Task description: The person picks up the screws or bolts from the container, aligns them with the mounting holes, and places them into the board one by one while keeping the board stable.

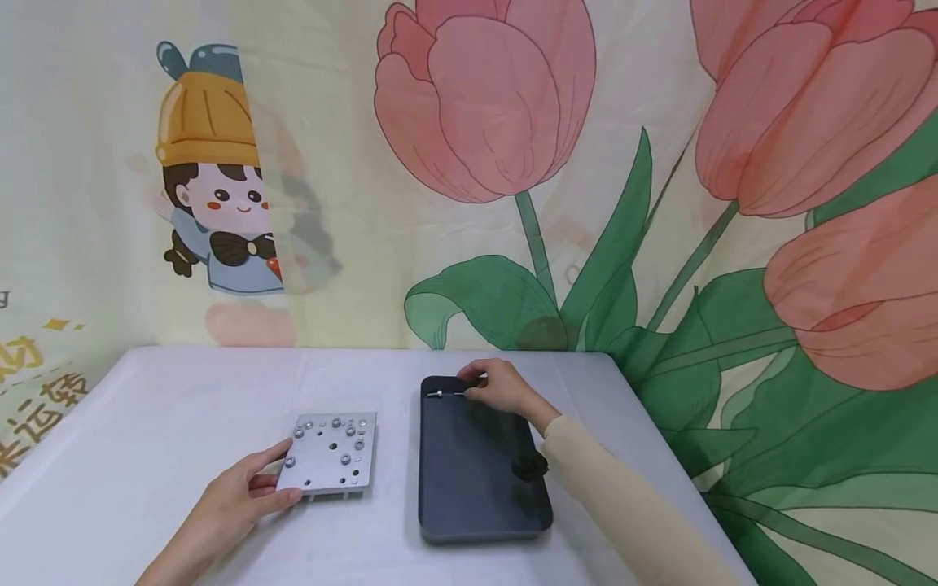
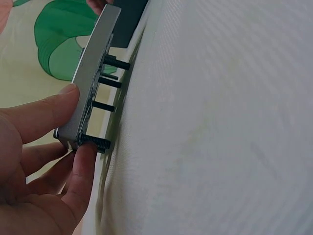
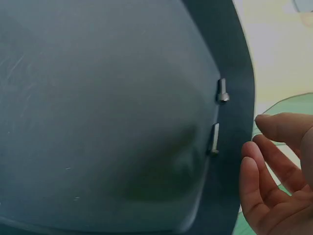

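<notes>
My left hand grips the left edge of a square silver metal plate, thumb on one side and fingers beneath. Several socket-head screws sit in the plate's holes, and their dark threaded shanks stick out underneath in the left wrist view. Over the far end of a dark grey tray, my right hand hovers with loosely bent fingers and nothing visible between them. Two loose screws, one nearer and one farther, lie along the tray's far inner edge, beside my fingertips.
A white cloth covers the table. Behind it hangs a printed curtain with tulips and a cartoon figure. A black wrist-camera piece is by my right sleeve, above the tray's right rim.
</notes>
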The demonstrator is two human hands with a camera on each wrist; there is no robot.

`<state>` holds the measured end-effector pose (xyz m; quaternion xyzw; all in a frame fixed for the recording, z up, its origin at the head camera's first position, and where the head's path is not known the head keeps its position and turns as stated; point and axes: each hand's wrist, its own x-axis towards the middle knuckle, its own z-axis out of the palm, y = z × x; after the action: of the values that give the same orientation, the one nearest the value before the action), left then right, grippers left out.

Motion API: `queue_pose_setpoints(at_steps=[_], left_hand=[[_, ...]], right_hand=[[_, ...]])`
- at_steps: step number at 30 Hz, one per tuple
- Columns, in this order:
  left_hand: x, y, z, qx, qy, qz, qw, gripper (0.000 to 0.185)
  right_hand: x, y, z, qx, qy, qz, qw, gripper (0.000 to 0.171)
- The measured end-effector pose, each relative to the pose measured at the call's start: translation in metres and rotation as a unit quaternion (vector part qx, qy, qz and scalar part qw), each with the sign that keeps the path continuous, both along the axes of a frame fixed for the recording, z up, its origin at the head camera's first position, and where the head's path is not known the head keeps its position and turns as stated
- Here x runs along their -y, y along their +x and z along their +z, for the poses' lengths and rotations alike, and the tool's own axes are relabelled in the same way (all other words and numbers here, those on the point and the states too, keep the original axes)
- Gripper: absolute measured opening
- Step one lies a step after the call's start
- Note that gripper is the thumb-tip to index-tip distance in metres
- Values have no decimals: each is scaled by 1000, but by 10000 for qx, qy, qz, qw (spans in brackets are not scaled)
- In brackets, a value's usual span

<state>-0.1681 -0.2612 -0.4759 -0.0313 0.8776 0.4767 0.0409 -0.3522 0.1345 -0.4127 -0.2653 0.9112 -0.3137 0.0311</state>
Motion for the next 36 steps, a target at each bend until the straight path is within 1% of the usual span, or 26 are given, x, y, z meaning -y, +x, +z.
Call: queue_pose_setpoints(at_steps=[8, 12, 18, 23, 29, 32, 36], left_hand=[[0, 2, -2, -58, -2, 22, 10000, 95], [-1, 2, -1, -96, -10, 5, 10000, 94], [-1, 3, 0, -63, -13, 54, 10000, 94], [-1, 3, 0, -16, 30, 72, 10000, 95], [0, 2, -1, -24, -29, 75, 10000, 96], [0, 2, -2, -52, -66, 55, 9999, 96], [0, 2, -1, -110, -45, 10, 9999, 95]], right_hand=[[3, -2, -15, 115, 413, -373, 9984, 34], [6, -3, -19, 65, 672, -524, 9963, 32], [11, -3, -21, -141, 1219, -681, 9901, 29], [11, -3, -24, -194, 1638, -671, 9840, 27], [11, -4, -26, -254, 1653, -662, 9837, 24], [15, -3, -27, -314, 1645, -812, 9825, 21], [22, -2, -29, -374, 1654, -1082, 9796, 10]])
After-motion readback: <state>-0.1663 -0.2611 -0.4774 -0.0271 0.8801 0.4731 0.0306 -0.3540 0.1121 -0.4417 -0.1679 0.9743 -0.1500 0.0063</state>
